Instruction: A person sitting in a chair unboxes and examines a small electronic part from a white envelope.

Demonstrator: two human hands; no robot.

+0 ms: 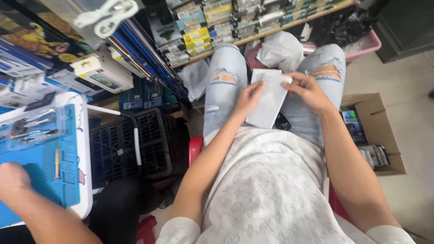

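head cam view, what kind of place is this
Probably a small phone repair or accessory shop. Shelves of small boxed goods line the wall, a blue repair mat holds small tools, and both the left hand and right hand hold a flat white package.

Flat rectangular paper packet [270,97]: plain white, no visible pattern. Torn denim jeans [224,81]: pale washed blue, white frayed threads at the knee rips. Knit long-sleeved top [271,190]: off-white, repeating small geometric motif. Moulded plastic stool seat [195,149]: red. Rubber work mat [43,167]: bright blue, set on a white board. Slatted plastic crate [138,144]: black. Shallow plastic basket [368,43]: pink. Open corrugated cardboard box [379,119]: plain brown. Shelf boxes [196,36]: yellow, teal and white.
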